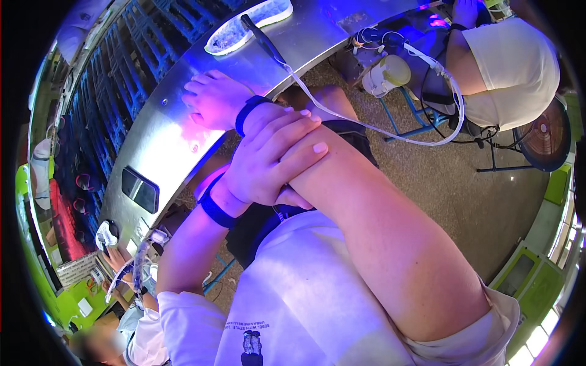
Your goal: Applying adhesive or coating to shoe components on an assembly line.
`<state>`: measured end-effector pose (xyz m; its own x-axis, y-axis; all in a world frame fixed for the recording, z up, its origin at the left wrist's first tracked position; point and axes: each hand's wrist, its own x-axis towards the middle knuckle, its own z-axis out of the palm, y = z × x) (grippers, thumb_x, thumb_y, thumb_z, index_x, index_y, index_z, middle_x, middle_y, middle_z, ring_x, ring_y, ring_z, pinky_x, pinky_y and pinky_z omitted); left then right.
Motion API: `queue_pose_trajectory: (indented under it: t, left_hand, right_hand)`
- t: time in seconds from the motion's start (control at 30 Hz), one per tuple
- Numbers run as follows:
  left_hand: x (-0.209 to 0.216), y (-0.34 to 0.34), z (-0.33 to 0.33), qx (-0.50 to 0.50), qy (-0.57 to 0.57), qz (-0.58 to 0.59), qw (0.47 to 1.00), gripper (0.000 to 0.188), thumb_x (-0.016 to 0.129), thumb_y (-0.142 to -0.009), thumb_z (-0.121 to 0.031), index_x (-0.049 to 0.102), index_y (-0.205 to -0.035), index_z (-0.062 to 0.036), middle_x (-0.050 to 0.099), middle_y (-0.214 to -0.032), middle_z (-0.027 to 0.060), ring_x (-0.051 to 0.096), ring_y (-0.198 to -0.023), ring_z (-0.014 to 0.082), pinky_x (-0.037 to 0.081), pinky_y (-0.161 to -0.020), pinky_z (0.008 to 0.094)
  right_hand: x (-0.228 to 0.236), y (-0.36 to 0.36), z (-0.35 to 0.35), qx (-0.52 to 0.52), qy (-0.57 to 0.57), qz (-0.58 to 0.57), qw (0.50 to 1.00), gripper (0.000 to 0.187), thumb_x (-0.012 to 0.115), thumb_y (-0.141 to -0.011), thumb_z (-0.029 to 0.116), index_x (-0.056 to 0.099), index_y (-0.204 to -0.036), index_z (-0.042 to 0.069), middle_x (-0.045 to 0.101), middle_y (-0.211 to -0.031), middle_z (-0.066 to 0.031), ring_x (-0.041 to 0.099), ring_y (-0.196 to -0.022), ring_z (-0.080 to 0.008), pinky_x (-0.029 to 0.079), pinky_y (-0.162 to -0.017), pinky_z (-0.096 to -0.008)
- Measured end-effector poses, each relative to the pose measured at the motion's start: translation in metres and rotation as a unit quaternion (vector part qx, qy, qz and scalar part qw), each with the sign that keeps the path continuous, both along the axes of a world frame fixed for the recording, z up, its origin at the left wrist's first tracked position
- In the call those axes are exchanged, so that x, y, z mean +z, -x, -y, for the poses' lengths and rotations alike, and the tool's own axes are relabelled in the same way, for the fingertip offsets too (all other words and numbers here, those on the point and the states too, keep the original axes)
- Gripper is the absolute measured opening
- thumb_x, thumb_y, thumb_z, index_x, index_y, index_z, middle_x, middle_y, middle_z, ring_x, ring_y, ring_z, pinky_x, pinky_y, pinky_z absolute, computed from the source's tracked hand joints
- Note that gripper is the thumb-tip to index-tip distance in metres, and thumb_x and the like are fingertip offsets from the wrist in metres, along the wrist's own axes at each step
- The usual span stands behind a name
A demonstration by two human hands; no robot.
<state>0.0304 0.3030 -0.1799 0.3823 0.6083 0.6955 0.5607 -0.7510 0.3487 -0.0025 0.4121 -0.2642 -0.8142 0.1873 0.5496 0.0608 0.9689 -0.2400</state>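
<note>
My left hand (268, 158) is wrapped round my right forearm (342, 171), just behind the wrist. My right hand (213, 100) lies at the edge of the metal bench (174, 125), fingers apart and holding nothing. Both wrists wear dark bands. Beyond my right hand, a white shoe sole (235, 36) lies on the bench, apart from my fingers. A black-handled tool (262, 39) rests across the sole, with a pale tube (329, 110) running off it to the right. On the nearer left part of the bench lies a dark phone (140, 189).
Blue slatted racks (122, 79) run along the bench's far side. To the right sit a co-worker in a pale shirt (513, 67), a white bucket (384, 76) and a round fan (543, 134). Lower left, another person's hand (114, 259) is near a white shoe (107, 235).
</note>
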Motion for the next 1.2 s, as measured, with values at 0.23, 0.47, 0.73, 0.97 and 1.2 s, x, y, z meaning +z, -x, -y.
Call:
queue_pose_trajectory:
  t: [0.23, 0.47, 0.73, 0.97, 1.2]
  left_hand:
    - [-0.003, 0.002, 0.001, 0.007, -0.001, 0.006, 1.000, 0.074, 0.066, -0.088, -0.064, 0.061, -0.136, -0.0086, 0.060, -0.134, 0.0253, 0.063, -0.117, 0.0441, 0.052, -0.099, 0.0533]
    - [-0.003, 0.001, 0.001, -0.003, -0.001, -0.031, 1.000, 0.080, 0.063, -0.092, -0.067, 0.051, -0.142, -0.0066, 0.058, -0.137, 0.0296, 0.063, -0.120, 0.0482, 0.049, -0.103, 0.0599]
    - [0.001, 0.000, 0.006, 0.017, 0.021, -0.013, 1.000, 0.079, 0.066, -0.089, -0.062, 0.057, -0.140, -0.0014, 0.059, -0.141, 0.0250, 0.058, -0.129, 0.0433, 0.044, -0.111, 0.0538]
    - [0.001, 0.005, 0.003, 0.016, 0.026, -0.036, 0.999, 0.080, 0.065, -0.090, -0.062, 0.056, -0.141, -0.0016, 0.058, -0.142, 0.0252, 0.058, -0.131, 0.0439, 0.044, -0.111, 0.0548]
    - [0.042, -0.021, 0.024, 0.005, 0.178, -0.008, 0.984, 0.097, 0.047, -0.094, -0.076, 0.049, -0.147, 0.0051, 0.049, -0.148, 0.0308, 0.046, -0.140, 0.0502, 0.035, -0.117, 0.0612]
  right_hand:
    - [0.003, 0.002, 0.002, 0.000, 0.006, -0.008, 1.000, 0.030, 0.062, -0.092, 0.034, 0.067, -0.110, 0.011, 0.064, -0.115, -0.0046, 0.058, -0.118, -0.0230, 0.043, -0.103, -0.0431]
    - [0.004, -0.004, 0.000, 0.014, 0.036, 0.041, 0.998, 0.034, 0.061, -0.093, 0.032, 0.065, -0.119, 0.009, 0.062, -0.133, -0.0095, 0.054, -0.129, -0.0280, 0.039, -0.111, -0.0458]
    - [0.007, -0.001, 0.000, 0.015, 0.043, 0.074, 0.996, 0.042, 0.061, -0.094, 0.032, 0.062, -0.128, 0.008, 0.059, -0.140, -0.0122, 0.051, -0.135, -0.0311, 0.036, -0.116, -0.0484]
    - [0.010, 0.000, -0.003, 0.016, 0.052, 0.083, 0.995, 0.043, 0.061, -0.094, 0.033, 0.061, -0.128, 0.007, 0.058, -0.141, -0.0125, 0.050, -0.136, -0.0313, 0.036, -0.116, -0.0488]
    - [0.008, -0.003, -0.002, 0.018, 0.033, 0.063, 0.997, 0.043, 0.060, -0.096, 0.034, 0.063, -0.129, 0.006, 0.058, -0.141, -0.0144, 0.050, -0.136, -0.0324, 0.036, -0.116, -0.0497]
